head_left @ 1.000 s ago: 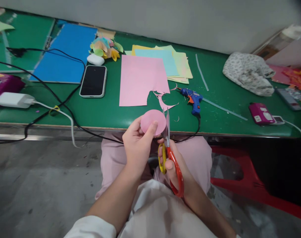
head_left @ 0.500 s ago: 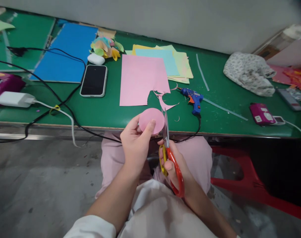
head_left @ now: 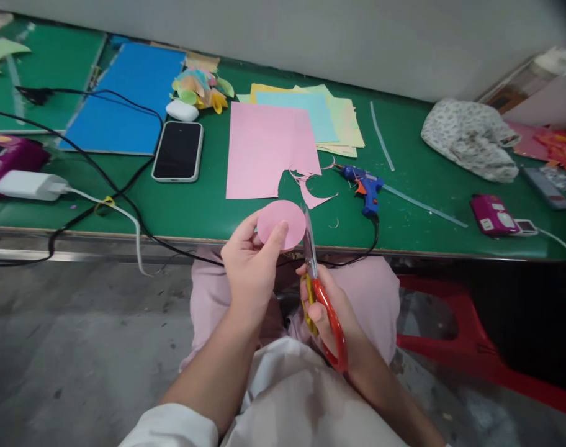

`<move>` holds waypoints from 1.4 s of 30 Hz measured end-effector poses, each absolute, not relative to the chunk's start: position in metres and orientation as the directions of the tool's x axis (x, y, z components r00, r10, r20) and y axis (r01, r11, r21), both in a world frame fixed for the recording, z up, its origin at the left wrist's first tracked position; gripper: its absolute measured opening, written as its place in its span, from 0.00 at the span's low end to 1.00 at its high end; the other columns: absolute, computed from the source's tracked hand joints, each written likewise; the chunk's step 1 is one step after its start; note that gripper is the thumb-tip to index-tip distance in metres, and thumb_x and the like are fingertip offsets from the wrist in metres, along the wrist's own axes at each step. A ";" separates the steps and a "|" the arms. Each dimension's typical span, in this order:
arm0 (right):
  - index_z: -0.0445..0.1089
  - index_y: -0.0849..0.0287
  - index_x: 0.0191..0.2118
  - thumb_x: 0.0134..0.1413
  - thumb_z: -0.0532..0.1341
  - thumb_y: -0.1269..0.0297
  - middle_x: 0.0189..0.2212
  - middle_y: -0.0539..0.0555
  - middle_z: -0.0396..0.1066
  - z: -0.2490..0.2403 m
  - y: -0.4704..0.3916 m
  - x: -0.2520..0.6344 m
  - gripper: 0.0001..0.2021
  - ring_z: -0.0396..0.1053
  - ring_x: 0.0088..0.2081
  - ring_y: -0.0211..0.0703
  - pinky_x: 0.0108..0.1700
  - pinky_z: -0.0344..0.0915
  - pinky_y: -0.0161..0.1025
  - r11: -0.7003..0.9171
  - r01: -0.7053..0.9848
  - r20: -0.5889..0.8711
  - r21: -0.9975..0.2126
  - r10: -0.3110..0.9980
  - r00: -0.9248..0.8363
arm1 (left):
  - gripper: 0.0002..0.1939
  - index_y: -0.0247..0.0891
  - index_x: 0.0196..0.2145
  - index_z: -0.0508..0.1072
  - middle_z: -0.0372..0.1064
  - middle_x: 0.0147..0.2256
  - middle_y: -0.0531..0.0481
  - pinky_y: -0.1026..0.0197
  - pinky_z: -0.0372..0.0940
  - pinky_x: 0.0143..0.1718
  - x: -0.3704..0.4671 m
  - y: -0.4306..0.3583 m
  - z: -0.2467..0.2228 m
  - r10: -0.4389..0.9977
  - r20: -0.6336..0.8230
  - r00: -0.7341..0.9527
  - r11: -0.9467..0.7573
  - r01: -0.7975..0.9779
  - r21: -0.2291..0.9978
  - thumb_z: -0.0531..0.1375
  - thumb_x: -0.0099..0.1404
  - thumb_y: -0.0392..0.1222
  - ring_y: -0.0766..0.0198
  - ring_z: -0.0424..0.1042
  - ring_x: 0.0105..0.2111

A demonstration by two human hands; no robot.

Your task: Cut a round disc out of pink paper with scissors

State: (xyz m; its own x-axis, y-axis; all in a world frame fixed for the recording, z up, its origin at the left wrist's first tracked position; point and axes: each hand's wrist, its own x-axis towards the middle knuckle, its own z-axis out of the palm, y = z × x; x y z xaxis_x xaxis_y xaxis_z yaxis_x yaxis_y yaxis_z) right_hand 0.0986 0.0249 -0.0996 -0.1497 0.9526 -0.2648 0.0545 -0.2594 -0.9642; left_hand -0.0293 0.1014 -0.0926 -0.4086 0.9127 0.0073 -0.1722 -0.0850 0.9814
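Note:
Between thumb and fingers, my left hand [head_left: 252, 264] holds a round pink paper disc [head_left: 282, 225] in front of the table edge. My right hand [head_left: 327, 304] is closed around the scissors [head_left: 330, 323], which have red and yellow handles. Their blades point up and away, close beside the disc's right edge. Beyond my hands, a pink sheet [head_left: 269, 149] lies on the green table [head_left: 208, 217], its lower right corner cut into a curve, with thin offcuts near it. Under it are blue, yellow and green sheets [head_left: 350, 121].
A blue glue gun [head_left: 367, 186] lies right of the sheets. To the left are a phone [head_left: 177, 151], a blue folder [head_left: 127, 99], paper petals [head_left: 199, 87] and black cables [head_left: 94, 167]. A patterned cloth [head_left: 469, 138] and a purple socket block [head_left: 492, 215] are at the right.
My left hand and the pink disc have shifted slightly left and up. The scissors stay beside the disc's right edge, their blades tilted a little more to the left.

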 end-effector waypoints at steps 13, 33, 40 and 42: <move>0.64 0.50 0.50 0.41 0.59 0.22 0.29 0.46 0.58 -0.098 0.025 0.100 0.40 0.54 0.26 0.39 0.27 0.53 0.36 -0.268 0.052 -0.273 -0.962 0.945 -0.179 | 0.15 0.38 0.39 0.82 0.80 0.33 0.53 0.68 0.72 0.32 -0.034 0.107 -0.091 0.880 0.075 -0.470 -0.153 -0.129 0.980 0.72 0.54 0.45 0.67 0.76 0.30; 0.65 0.49 0.50 0.39 0.61 0.24 0.24 0.42 0.53 -0.112 0.022 0.103 0.39 0.49 0.26 0.38 0.28 0.48 0.36 -0.274 0.087 -0.285 -0.958 0.940 -0.186 | 0.14 0.40 0.38 0.83 0.81 0.32 0.54 0.72 0.72 0.31 -0.039 0.116 -0.094 0.840 0.148 -0.522 -0.248 -0.128 0.960 0.74 0.52 0.42 0.70 0.77 0.29; 0.66 0.50 0.49 0.37 0.62 0.25 0.25 0.43 0.56 -0.113 0.021 0.104 0.39 0.49 0.26 0.37 0.28 0.50 0.35 -0.294 0.090 -0.305 -0.952 0.935 -0.180 | 0.15 0.40 0.39 0.83 0.81 0.32 0.54 0.73 0.73 0.30 -0.040 0.117 -0.093 0.842 0.126 -0.524 -0.238 -0.152 0.959 0.74 0.52 0.42 0.70 0.78 0.28; 0.66 0.50 0.49 0.36 0.61 0.24 0.25 0.43 0.56 -0.111 0.021 0.104 0.40 0.49 0.25 0.36 0.28 0.50 0.35 -0.307 0.089 -0.319 -0.948 0.929 -0.188 | 0.15 0.40 0.39 0.83 0.81 0.31 0.54 0.72 0.73 0.29 -0.040 0.117 -0.093 0.842 0.120 -0.525 -0.235 -0.156 0.959 0.74 0.52 0.42 0.70 0.77 0.27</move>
State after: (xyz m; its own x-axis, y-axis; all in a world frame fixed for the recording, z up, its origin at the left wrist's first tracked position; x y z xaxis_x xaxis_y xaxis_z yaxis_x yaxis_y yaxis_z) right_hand 0.1037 0.0209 -0.1114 -0.1881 0.9290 -0.3186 0.0888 -0.3070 -0.9475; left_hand -0.0397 0.1170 -0.0931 -0.5255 0.8422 0.1205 -0.1561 -0.2347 0.9595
